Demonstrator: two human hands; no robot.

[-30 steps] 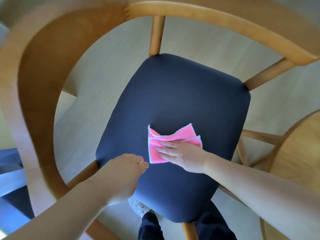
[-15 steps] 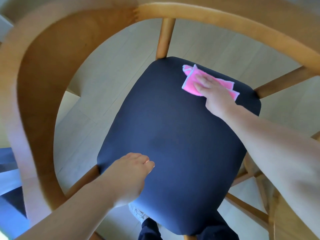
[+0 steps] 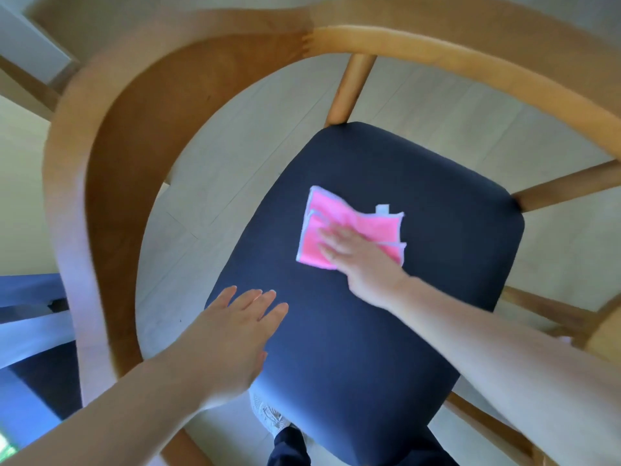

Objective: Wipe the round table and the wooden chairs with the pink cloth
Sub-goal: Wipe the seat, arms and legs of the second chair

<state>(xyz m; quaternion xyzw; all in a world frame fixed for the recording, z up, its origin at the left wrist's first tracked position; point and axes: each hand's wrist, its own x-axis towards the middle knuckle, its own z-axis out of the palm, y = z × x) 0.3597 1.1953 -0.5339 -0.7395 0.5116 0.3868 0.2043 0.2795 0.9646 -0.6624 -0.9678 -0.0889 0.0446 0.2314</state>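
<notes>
I look straight down on a wooden chair (image 3: 100, 169) with a curved back rail and a dark navy seat cushion (image 3: 386, 348). The pink cloth (image 3: 339, 220), folded with a pale edge and a small tag, lies flat on the middle of the seat. My right hand (image 3: 359, 260) presses flat on the cloth with its fingers spread over it. My left hand (image 3: 232, 331) rests open on the seat's near left edge, fingers apart, holding nothing. A sliver of the round table (image 3: 605, 341) shows at the right edge.
Pale plank floor (image 3: 208, 203) lies under the chair. My shoe (image 3: 272, 415) and dark trouser leg (image 3: 289, 445) show below the seat's front edge. A dark blue piece of furniture (image 3: 30, 338) stands at the left edge.
My right hand has slid the pink cloth from the seat's far right corner back toward the middle. My left hand has opened from a loose curl to flat, spread fingers.
</notes>
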